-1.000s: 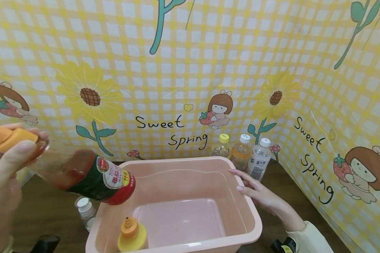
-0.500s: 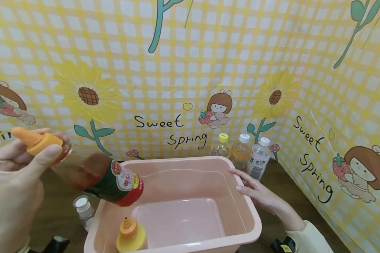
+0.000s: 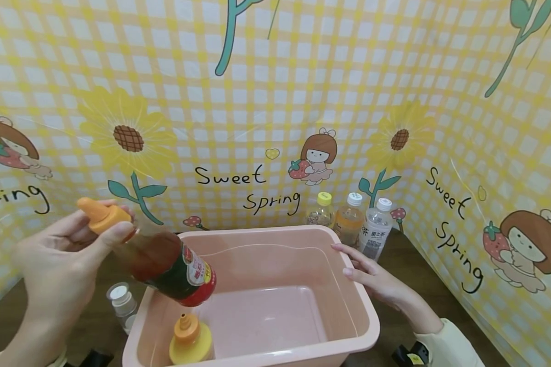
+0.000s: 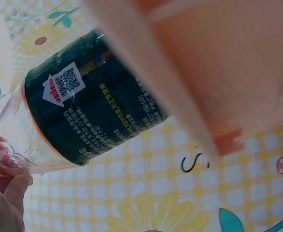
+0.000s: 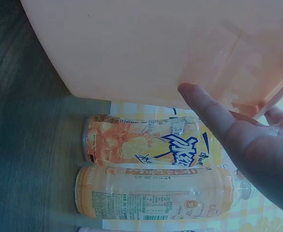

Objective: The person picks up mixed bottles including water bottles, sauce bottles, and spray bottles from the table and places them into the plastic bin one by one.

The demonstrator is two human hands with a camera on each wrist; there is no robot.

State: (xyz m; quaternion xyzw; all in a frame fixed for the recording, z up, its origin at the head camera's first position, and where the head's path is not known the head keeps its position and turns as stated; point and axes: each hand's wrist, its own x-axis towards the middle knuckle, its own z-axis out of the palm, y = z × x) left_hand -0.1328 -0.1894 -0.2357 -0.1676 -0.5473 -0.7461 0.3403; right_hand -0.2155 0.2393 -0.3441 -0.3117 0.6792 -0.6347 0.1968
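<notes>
My left hand [image 3: 64, 260] grips a ketchup bottle [image 3: 179, 272] by its neck, just below the orange nozzle cap. The bottle tilts with its red base down to the right, over the left part of a pink plastic tub [image 3: 257, 232]. In the left wrist view its dark green label [image 4: 83, 106] overlaps the tub's edge. A yellow squeeze bottle [image 3: 190, 346] with an orange nozzle stands inside the tub's near left corner. My right hand [image 3: 381, 285] holds the tub's right rim; the right wrist view shows one digit against the outer wall [image 5: 122, 53].
Behind the tub's far right corner stand three drink bottles: one yellow-capped [image 3: 320, 216], one orange [image 3: 349, 224] and one clear [image 3: 374, 237]. A small clear bottle [image 3: 123, 306] with a white cap is left of the tub. A yellow checked cloth [image 3: 239, 112] hangs behind the dark table.
My left hand has carried the ketchup bottle rightward and slightly down, bringing its base further over the tub. My right hand has stayed on the rim.
</notes>
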